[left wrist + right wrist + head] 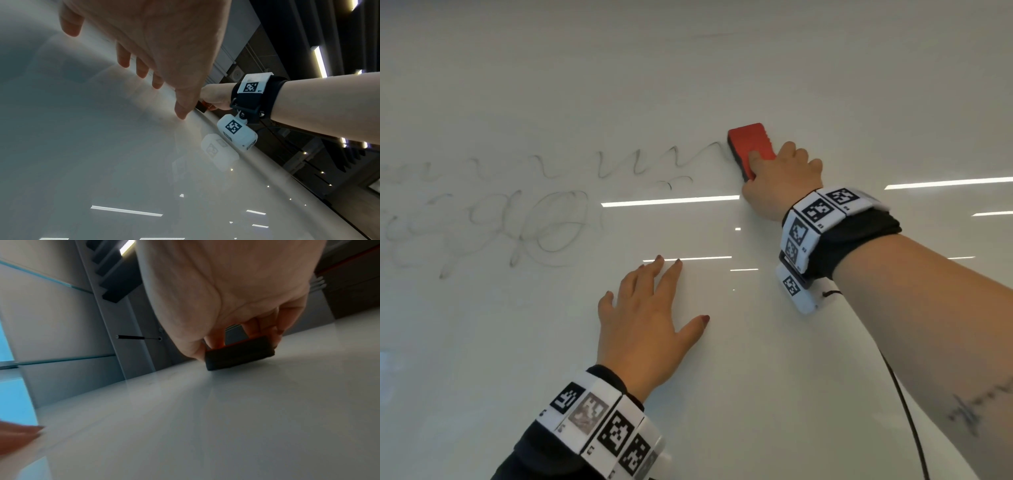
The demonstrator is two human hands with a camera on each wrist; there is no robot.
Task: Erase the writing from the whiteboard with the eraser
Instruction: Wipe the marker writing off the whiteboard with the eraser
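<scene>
Right now I see my right hand [780,178] clasping the eraser [751,144], fingers and thumb curled around its red back, just right of centre in the upper half of the head view. The dark felt face [239,352] lies against the whiteboard [756,342], as the right wrist view shows plainly. The eraser's left end touches the tail of the faint grey writing [544,205], which runs from there across the left half of the frame in two rows: loose wavy strokes above, looped scrawls below. My left hand [645,325] holds nothing; it rests flat on the board at lower centre with fingers straight and spread, below and to the right of the scrawls and well apart from the eraser. Bright strip-light reflections [671,201] streak the glossy surface between my two hands. A black cable [904,411] hangs from my right wristband [822,219].
</scene>
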